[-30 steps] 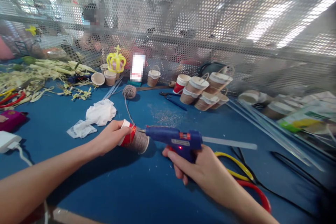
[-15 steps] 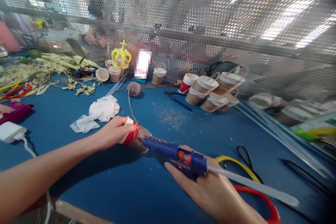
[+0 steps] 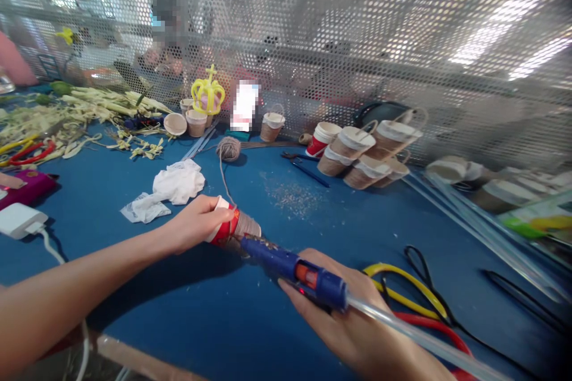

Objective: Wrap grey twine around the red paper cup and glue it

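My left hand point(image 3: 196, 223) is closed round a red and white paper cup point(image 3: 227, 229), tilted on its side. Grey-brown yarn point(image 3: 247, 227) is wound about the cup's lower part. A strand runs from it up to a yarn ball point(image 3: 229, 148) on the table. My right hand point(image 3: 344, 303) grips a blue hot glue gun point(image 3: 286, 265), its small light glowing red. A clear glue stick point(image 3: 402, 330) sticks out of the gun's back. The nozzle is at the wound yarn on the cup's near side; whether it touches I cannot tell.
Crumpled white tissue point(image 3: 179, 181) lies beyond my left arm. Pliers point(image 3: 308, 171) and several yarn-wrapped cups point(image 3: 351, 143) stand or lie at the back right. Red and yellow scissors handles point(image 3: 402, 292) sit under my right wrist. A perforated metal screen point(image 3: 295, 36) borders the table's far side.
The glue gun's nozzle has shifted slightly down and toward me along the yarn, and its back end has swung down a little. The cup has turned slightly in my left hand.
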Available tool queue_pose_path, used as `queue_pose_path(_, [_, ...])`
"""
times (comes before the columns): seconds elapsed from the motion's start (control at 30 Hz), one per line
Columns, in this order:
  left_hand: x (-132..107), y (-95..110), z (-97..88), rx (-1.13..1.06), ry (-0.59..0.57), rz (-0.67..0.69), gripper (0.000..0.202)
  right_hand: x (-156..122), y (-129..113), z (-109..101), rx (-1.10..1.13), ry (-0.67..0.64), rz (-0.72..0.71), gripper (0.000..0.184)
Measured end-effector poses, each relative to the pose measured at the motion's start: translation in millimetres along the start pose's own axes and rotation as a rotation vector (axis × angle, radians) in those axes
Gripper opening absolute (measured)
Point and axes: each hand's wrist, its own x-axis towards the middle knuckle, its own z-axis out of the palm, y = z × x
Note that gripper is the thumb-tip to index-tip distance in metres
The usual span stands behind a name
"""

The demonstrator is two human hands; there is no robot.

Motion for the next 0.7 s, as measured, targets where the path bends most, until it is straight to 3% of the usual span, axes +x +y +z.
queue_pose_path(0.2, [-0.4, -0.5, 0.2, -0.015, -0.051, 0.024, 0.020, -1.7, -0.7, -0.8, -0.018, 0.034, -0.048, 0.012])
queue_pose_path(0.37, [0.2, -1.6, 0.1, -0.004, -0.001, 0.019, 0.019, -3.0, -1.8, -1.0, -0.016, 0.020, -0.085, 0.007])
queue_pose_path(0.6, [-2.3, 1.2, 2.0, 0.033, -0.053, 0.049, 0.020, -1.8, -1.2, -1.2, -0.010, 0.013, -0.052, 0.014])
queue_pose_path(0.7, [-2.9, 1.0, 2.0, 0.039, -0.091, 0.060, 0.021, -1.7, -0.6, -1.4, 0.024, -0.002, 0.030, 0.016])
